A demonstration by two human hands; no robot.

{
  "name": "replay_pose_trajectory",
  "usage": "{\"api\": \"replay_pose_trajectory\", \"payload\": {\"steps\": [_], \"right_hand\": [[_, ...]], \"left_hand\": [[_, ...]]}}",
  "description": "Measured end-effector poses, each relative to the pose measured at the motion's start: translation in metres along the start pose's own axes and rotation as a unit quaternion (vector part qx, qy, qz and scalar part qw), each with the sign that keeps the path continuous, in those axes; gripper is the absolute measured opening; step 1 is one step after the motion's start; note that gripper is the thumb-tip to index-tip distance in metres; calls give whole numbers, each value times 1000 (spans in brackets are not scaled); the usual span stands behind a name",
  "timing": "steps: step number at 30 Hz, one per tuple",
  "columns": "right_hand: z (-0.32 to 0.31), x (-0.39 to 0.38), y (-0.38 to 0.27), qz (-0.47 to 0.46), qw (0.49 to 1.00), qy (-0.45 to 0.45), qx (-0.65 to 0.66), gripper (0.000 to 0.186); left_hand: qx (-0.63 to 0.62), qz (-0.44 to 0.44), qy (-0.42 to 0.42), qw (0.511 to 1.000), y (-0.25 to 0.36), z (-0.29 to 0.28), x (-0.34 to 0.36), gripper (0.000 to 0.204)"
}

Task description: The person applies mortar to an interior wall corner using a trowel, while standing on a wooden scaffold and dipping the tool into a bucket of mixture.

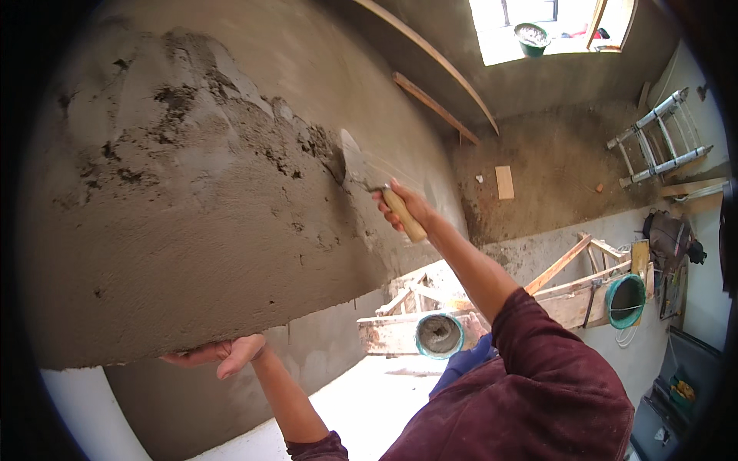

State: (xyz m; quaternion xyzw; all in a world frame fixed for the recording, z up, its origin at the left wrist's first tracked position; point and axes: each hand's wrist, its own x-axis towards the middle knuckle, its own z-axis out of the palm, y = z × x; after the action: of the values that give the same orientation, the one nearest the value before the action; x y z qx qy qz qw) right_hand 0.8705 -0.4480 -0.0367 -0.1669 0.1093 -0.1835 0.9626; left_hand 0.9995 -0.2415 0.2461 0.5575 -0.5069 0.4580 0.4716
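My right hand (401,206) grips the wooden handle of a trowel (352,157), its metal blade against wet grey plaster (177,223) on the large surface at left. The plaster is rough and pitted in its upper band, more even below. At the lower edge of that surface, my left hand (231,355) is turned upward with thumb apart and fingers stretched along the underside, touching it; the fingertips are partly hidden. Below my right arm stands a turquoise-rimmed bucket of grey mix (440,335).
A second bucket (625,300) sits on wooden scaffold planks (565,313) at right. Beyond are an aluminium ladder (657,138), a dark bag (667,234), leaning timber strips (434,104), a loose board (504,182) on the floor (550,157), and another bucket (531,40) at the window.
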Motion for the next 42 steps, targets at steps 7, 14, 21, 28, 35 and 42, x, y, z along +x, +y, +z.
{"api": "replay_pose_trajectory", "payload": {"steps": [7, 14, 21, 28, 35, 42], "right_hand": [[47, 36, 11, 79, 988, -81, 104, 36], [93, 5, -3, 63, 985, -15, -161, 35], [85, -51, -4, 46, 959, 52, -276, 34], [61, 23, -14, 64, 934, 145, -321, 35], [36, -1, 37, 137, 969, 117, -172, 34], [11, -80, 101, 195, 954, 121, -194, 38]], "left_hand": [[50, -14, -15, 999, -6, -25, 3, 90], [32, -13, -4, 999, -11, -19, 0, 85], [79, -23, -34, 996, -8, -26, -2, 93], [48, -15, -15, 999, -6, -19, 3, 82], [53, -26, 11, 998, -9, -24, -1, 81], [12, 18, -24, 999, -8, -17, 7, 78]]}}
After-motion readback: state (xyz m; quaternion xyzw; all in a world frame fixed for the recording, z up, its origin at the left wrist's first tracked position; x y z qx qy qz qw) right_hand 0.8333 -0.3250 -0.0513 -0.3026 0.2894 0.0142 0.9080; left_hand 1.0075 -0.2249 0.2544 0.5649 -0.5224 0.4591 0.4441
